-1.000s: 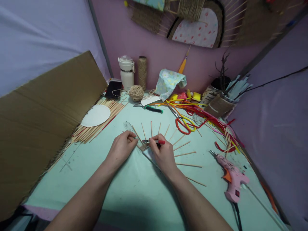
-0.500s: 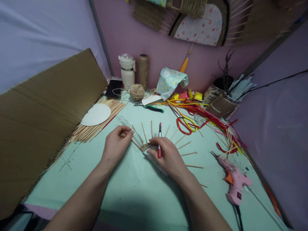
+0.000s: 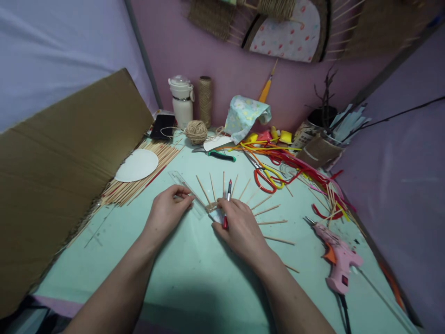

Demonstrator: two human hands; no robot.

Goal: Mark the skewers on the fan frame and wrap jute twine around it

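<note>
My left hand (image 3: pixel 171 206) is closed, thumb and fingers pinched at a clear ruler (image 3: pixel 180 178) that slants across the table. The fingers hide part of its middle. A red-and-silver pen (image 3: pixel 228 191) is tucked upright between the fingers of my right hand (image 3: pixel 238 222). That hand also rests on a small half-round piece (image 3: pixel 217 215) with a brown twine edge, mostly covered by the palm. Thin wooden sticks (image 3: pixel 267 210) fan out from the piece like rays. The ruler lies beside the leftmost sticks.
A pink glue gun (image 3: pixel 335 257) lies at the right. Scissors (image 3: pixel 266 178), pliers (image 3: pixel 221 156) and a twine ball (image 3: pixel 196 132) are at the back. Left stands a cardboard panel (image 3: pixel 69 153), beside sticks under a white oval (image 3: pixel 137 165). A white bottle (image 3: pixel 182 104) stands near the wall.
The stick fan has turned slightly clockwise under my right hand. My left fingers have shifted from a stick's end to the ruler, which now lies outside the leftmost sticks.
</note>
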